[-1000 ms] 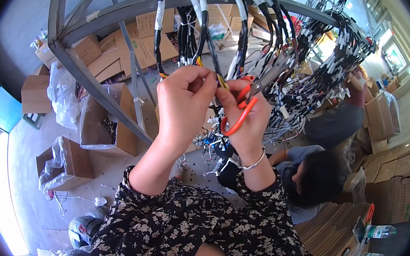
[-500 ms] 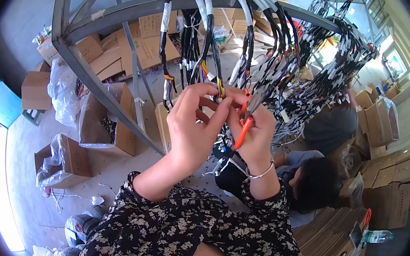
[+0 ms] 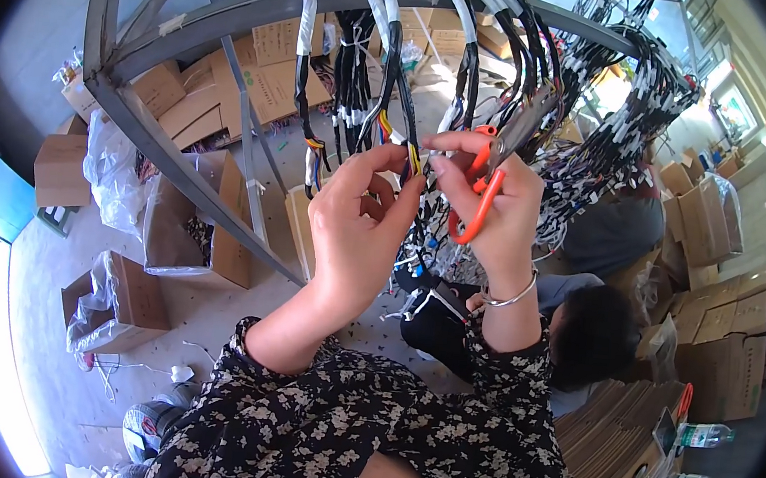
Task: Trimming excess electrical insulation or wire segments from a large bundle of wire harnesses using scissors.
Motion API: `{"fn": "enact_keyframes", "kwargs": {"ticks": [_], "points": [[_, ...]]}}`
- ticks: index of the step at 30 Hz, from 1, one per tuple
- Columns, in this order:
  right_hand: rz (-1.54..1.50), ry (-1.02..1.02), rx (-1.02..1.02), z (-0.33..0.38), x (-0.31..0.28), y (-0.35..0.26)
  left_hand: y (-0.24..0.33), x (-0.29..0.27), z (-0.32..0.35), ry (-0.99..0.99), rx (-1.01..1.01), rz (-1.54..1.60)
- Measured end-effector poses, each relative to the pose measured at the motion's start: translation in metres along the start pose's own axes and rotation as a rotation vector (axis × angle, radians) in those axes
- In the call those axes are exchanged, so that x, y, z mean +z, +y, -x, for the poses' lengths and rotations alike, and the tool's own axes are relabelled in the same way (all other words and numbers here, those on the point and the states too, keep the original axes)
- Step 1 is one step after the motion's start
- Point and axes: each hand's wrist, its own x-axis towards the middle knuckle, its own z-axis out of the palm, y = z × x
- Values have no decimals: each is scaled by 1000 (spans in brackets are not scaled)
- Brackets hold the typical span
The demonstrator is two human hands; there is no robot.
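Note:
My left hand (image 3: 358, 227) is raised at the picture's middle, its fingertips pinching the coloured wire ends (image 3: 415, 157) of a black cable harness (image 3: 386, 46) that hangs from a grey metal frame (image 3: 239, 9). My right hand (image 3: 496, 215) is close beside it, holding orange-handled cutters (image 3: 484, 193) with the blades pointing up, while its thumb and forefinger touch the same wire ends. Many more black harnesses with white tape bands (image 3: 615, 123) dangle to the right.
Another person (image 3: 577, 331) sits low behind my hands. Open cardboard boxes (image 3: 190, 230), some lined with plastic bags, stand on the concrete floor at left. More boxes (image 3: 726, 318) are stacked at right, with flat cardboard (image 3: 614, 427) and a water bottle (image 3: 705, 436).
Both hands have stayed together at the hanging harness and shifted slightly right and up. The cutters have tilted more upright in my right hand.

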Motion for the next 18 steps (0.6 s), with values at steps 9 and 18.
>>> {"fn": "enact_keyframes", "kwargs": {"ticks": [9, 18], "points": [[337, 136, -350, 3, 15, -1, -11, 7, 4, 53, 94, 6], [567, 93, -449, -5, 13, -16, -11, 6, 4, 45, 139, 41]]}}
